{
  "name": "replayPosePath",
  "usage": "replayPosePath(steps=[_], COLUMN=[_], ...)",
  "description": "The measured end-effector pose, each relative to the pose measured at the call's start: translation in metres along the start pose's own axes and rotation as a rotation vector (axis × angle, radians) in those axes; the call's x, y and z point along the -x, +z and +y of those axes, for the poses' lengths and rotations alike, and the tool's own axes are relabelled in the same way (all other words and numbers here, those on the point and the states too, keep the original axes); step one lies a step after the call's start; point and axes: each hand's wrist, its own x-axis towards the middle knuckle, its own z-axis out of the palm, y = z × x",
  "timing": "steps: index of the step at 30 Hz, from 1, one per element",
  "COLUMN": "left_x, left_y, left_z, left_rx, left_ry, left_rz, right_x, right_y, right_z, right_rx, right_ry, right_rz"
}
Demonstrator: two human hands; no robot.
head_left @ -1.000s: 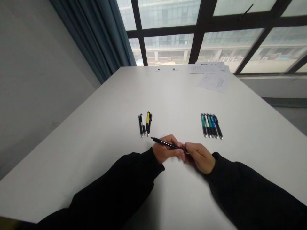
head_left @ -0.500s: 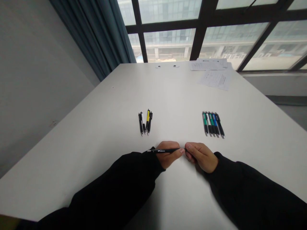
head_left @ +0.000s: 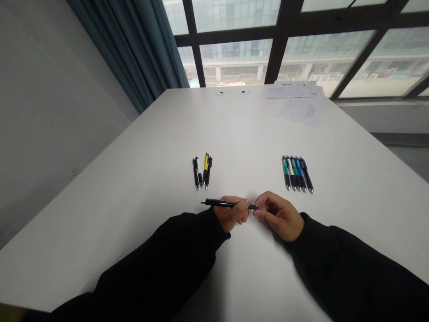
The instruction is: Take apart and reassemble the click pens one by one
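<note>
Head view: white table (head_left: 147,192) by window (head_left: 234,18); left hand (head_left: 230,217), right hand (head_left: 280,218) fingers (head_left: 241,205) apparently pinching pen (head_left: 223,204).

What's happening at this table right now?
A person in black sleeves holds a black pen level over the white table. The left hand grips its barrel, and the right hand pinches the end nearest it with the fingertips. A group of four pens lies further back on the left, a row of five pens on the right. Papers lie at the far right.
</note>
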Motion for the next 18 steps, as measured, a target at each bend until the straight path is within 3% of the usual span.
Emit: replayPosePath(steps=[6, 12, 18], left_x=[-0.0017, -0.0016, -0.0021], left_y=[-0.0028, -0.0029, -0.0033], left_z=[0.0012, 0.0034, 0.0021], left_rx=[-0.033, 0.020, 0.024], left_ry=[0.019, -0.010, -0.011], left_rz=[-0.052, -0.045, -0.039], right_x=[-0.0005, -0.0015, -0.0019], right_y=[-0.0045, -0.0019, -0.0022], right_z=[-0.0012, -0.0018, -0.0074], right_rx=[0.074, -0.083, 0.081], right_ry=[0.061, -0.021, 0.060], right_rz=[-0.050, -0.013, -0.067])
